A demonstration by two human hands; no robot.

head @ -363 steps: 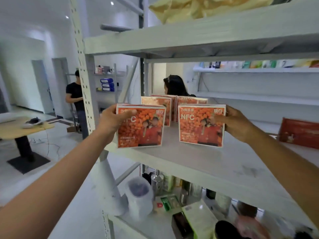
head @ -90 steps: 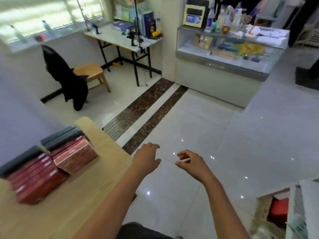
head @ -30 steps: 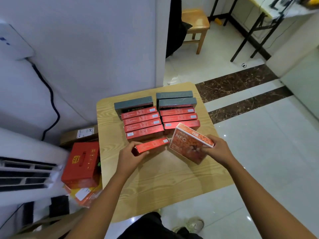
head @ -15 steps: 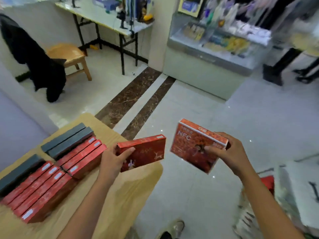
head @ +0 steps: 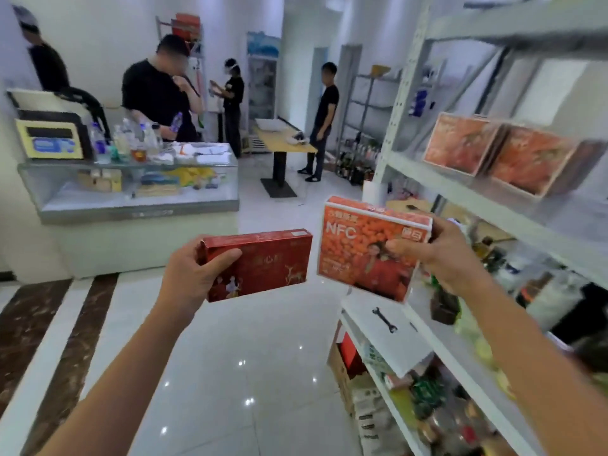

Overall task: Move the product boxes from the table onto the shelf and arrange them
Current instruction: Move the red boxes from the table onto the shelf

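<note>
My left hand grips the left end of a dark red flat box with a deer print, held face toward me. In my right hand I hold an orange NFC box by its right edge, upright, thumb across its front. Both boxes hang in the air over the white floor, side by side and apart. The grey metal shelf stands to the right. On its middle board stand orange boxes of the same kind, blurred.
A glass display counter stands at the left with bottles on top. Several people stand behind it and by a wooden table farther back. Lower shelf boards hold a wrench and mixed goods. White tiled floor lies ahead.
I have turned from the table toward the shelf, carrying both boxes. The table with the remaining boxes has left the view; the shelf with the orange boxes has come in.
</note>
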